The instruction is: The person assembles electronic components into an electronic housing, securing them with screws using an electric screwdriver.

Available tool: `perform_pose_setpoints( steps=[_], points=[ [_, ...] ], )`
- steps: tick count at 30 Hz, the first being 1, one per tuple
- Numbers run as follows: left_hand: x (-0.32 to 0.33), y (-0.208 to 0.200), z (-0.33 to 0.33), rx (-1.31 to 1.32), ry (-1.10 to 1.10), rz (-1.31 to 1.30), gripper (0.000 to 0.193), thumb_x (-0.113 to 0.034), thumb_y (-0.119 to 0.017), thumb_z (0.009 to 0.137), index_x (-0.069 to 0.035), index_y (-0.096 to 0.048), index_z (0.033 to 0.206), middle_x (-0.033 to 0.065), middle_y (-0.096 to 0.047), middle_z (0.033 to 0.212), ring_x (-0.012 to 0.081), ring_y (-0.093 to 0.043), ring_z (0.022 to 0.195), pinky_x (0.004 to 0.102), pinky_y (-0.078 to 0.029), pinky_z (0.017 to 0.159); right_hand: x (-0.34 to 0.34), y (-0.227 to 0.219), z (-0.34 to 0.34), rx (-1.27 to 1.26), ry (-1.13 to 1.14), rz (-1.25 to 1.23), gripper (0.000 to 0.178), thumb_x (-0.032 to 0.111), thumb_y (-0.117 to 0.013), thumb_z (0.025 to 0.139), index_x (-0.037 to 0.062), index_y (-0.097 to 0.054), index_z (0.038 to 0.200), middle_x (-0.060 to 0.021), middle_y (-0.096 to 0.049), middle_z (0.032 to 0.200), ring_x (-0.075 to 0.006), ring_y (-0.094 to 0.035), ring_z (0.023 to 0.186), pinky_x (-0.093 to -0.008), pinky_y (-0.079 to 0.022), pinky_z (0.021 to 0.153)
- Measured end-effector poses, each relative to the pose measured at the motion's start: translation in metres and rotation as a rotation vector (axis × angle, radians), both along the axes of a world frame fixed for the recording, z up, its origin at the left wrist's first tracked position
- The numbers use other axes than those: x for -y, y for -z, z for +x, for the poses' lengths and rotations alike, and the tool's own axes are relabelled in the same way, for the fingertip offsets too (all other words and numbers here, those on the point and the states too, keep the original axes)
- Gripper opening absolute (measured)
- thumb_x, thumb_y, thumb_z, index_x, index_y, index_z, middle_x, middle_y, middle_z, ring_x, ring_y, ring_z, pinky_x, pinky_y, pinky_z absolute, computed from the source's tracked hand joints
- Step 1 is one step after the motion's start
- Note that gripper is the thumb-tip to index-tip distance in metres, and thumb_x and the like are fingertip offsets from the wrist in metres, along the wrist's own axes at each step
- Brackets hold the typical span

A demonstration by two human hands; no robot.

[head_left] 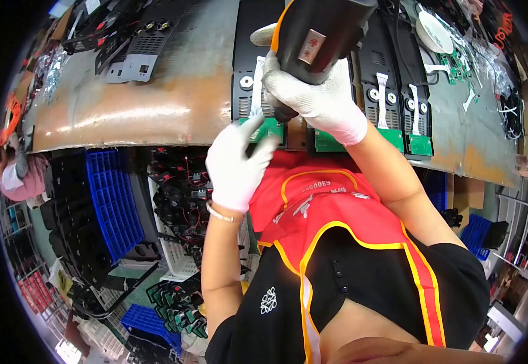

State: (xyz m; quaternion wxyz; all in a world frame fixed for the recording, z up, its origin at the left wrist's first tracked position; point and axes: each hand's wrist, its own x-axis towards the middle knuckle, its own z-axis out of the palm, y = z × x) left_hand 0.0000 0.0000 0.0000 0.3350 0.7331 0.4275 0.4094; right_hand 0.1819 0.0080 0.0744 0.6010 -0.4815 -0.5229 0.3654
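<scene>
Black tool [341, 33] with red-lettered pale label [311, 47]

Black orange-edged tool [343, 42] held above vented black panel [244, 65], green circuit board [269, 128] at near end

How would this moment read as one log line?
right hand: gripping black power tool | left hand: blurred, near green circuit board, contact unclear | black panels: on metal workbench

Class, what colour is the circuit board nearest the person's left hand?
The circuit board nearest the left hand is green, best seen in the head view.
</scene>
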Motion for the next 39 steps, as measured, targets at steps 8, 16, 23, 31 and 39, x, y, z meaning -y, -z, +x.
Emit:
perform_pose_setpoints(
  steps=[8, 16, 23, 31, 39],
  points=[
    [0.044, 0.045, -0.006, 0.869, -0.079, -1.377, 0.041, -0.043, -0.046, 0.100, -0.014, -0.043, 0.071, -0.0069, -0.027, 0.055, 0.0067, -0.025, 0.044, 0.0236, -0.020, 0.041, 0.000, 0.003, 0.003, -0.150, -0.070, -0.075, 0.025, 0.007, -0.067, 0.078, 0.0020, -0.063, 0.102, 0.0012, -0.061, 0.070, -0.0037, -0.056, 0.063, -0.0226, -0.048, 0.060],
    [0.020, 0.040, 0.017, 0.889, 0.100, -1.378, 0.051, -0.056, -0.045, 0.096, -0.017, -0.034, 0.065, -0.0074, -0.014, 0.052, 0.0078, -0.013, 0.042, 0.0254, -0.013, 0.041, 0.003, -0.002, 0.003, -0.205, -0.067, -0.024, 0.033, 0.006, -0.067, 0.078, 0.0020, -0.061, 0.111, 0.0010, -0.061, 0.071, -0.0042, -0.056, 0.063, -0.0222, -0.048, 0.060],
    [0.021, 0.034, 0.039, 0.828, 0.021, -1.380, 0.047, -0.048, -0.047, 0.098, -0.008, -0.052, 0.073, -0.0069, -0.015, 0.050, 0.0077, -0.015, 0.040, 0.0261, -0.014, 0.040, 0.000, -0.010, 0.003, -0.243, -0.084, -0.032, 0.033, -0.003, -0.059, 0.080, -0.0038, -0.054, 0.113, -0.0031, -0.057, 0.075, -0.0084, -0.053, 0.057, -0.0241, -0.044, 0.053],
    [0.026, 0.025, 0.046, 0.747, -0.080, -1.305, 0.036, -0.032, -0.051, 0.099, -0.015, -0.043, 0.068, -0.0061, -0.022, 0.050, 0.0070, -0.019, 0.040, 0.0252, -0.018, 0.039, -0.010, 0.000, 0.006, -0.232, -0.073, -0.055, 0.029, 0.008, -0.072, 0.077, 0.0013, -0.062, 0.104, -0.0008, -0.062, 0.081, -0.0061, -0.057, 0.069, -0.0231, -0.049, 0.063],
    [0.028, 0.025, 0.047, 0.804, -0.092, -1.300, 0.035, -0.025, -0.055, 0.098, -0.018, -0.040, 0.067, -0.0059, -0.021, 0.050, 0.0070, -0.020, 0.039, 0.0256, -0.019, 0.038, -0.010, 0.002, 0.001, -0.177, -0.010, -0.059, 0.029, 0.011, -0.074, 0.076, 0.0023, -0.063, 0.102, -0.0007, -0.063, 0.082, -0.0068, -0.058, 0.076, -0.0248, -0.050, 0.071]
  ],
)
